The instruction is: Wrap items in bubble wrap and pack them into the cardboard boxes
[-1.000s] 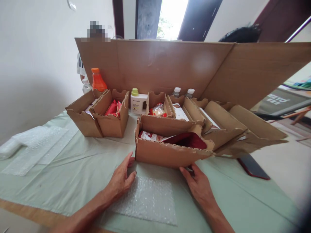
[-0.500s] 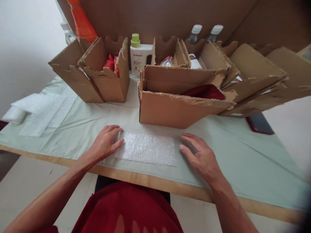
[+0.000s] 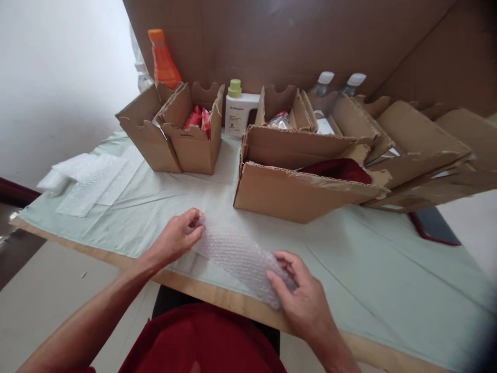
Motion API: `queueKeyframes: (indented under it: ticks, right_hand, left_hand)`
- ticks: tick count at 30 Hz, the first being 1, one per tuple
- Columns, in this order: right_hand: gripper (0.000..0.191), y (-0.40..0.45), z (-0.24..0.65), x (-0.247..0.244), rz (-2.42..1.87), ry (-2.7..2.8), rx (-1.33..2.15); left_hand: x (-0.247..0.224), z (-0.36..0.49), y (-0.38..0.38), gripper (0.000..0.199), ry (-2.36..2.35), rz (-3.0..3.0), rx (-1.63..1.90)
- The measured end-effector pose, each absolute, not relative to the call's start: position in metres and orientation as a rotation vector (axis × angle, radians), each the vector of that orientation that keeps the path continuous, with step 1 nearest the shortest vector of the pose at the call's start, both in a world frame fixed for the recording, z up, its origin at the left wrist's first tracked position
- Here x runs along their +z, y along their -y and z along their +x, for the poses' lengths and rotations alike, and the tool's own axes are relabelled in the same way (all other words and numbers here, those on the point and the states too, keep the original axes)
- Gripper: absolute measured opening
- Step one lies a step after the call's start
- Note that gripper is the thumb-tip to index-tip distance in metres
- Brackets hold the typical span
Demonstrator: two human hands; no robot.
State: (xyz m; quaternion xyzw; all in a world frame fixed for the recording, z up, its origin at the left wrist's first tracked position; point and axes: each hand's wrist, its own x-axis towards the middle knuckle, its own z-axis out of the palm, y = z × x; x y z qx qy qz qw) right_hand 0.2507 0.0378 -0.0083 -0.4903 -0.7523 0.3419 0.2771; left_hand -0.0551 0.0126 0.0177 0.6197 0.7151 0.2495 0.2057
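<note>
A clear sheet of bubble wrap (image 3: 236, 254) stretches between both hands above the front of the cloth-covered table. It slants down towards the right, and its lower right end reaches over the table edge. My left hand (image 3: 181, 234) is closed, pinching the sheet's upper left corner between thumb and fingers. At the other end, my right hand (image 3: 301, 287) grips the sheet with its thumb in front and its fingers curled behind.
An open cardboard box (image 3: 306, 191) with dark red cloth inside stands just beyond the sheet. More cardboard bins (image 3: 194, 145) line the back, beside a white bottle (image 3: 237, 114) and an orange bottle (image 3: 163, 62). More bubble wrap (image 3: 93, 181) lies left; a dark phone-like object (image 3: 435, 225) lies right.
The bubble wrap lay flat between my open hands; now both hands hold it and it is raised and turned, right end nearer me. The camera view has shifted, too.
</note>
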Motion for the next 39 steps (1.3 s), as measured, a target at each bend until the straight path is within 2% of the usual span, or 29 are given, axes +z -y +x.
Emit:
queueKeyframes:
  ticks: [3,7,10,14,16,19,25,28,34,39]
  right_hand:
    - [0.064,-0.007,0.229,-0.009,-1.314,1.879,1.212]
    - [0.074,0.008,0.193,-0.019,-1.254,1.836,1.433]
    - [0.068,0.003,0.183,-0.022,-1.218,1.833,1.485]
    - [0.046,-0.007,0.187,-0.017,-1.16,1.938,1.53]
    - [0.035,-0.009,0.189,-0.013,-1.089,2.049,1.448]
    - [0.026,-0.012,0.187,-0.01,-0.878,2.24,1.132]
    - [0.038,-0.026,0.169,-0.023,-0.507,2.561,0.462]
    - [0.034,-0.032,0.16,-0.032,-0.41,2.619,0.3]
    - [0.023,-0.042,0.156,-0.039,-0.352,2.539,0.215]
    - [0.023,-0.054,0.158,-0.04,-0.37,2.521,0.427]
  left_hand:
    - [0.04,-0.072,-0.038,0.024,-1.999,1.832,0.612]
    - [0.045,-0.084,-0.086,0.048,-1.994,2.064,0.47]
    - [0.033,-0.084,-0.094,0.052,-1.983,2.163,0.545]
    - [0.015,-0.086,-0.038,0.034,-1.903,2.129,0.806]
    - [0.009,-0.088,0.006,0.033,-1.866,2.074,0.887]
    - [0.002,-0.084,0.066,0.036,-1.805,2.045,0.959]
    - [-0.008,-0.059,0.106,0.041,-1.736,1.972,0.922]
    - [-0.012,-0.058,0.102,0.048,-1.721,1.994,0.865]
    - [-0.017,-0.059,0.098,0.06,-1.732,1.966,1.015]
    - [-0.02,-0.059,0.095,0.082,-1.72,1.893,1.097]
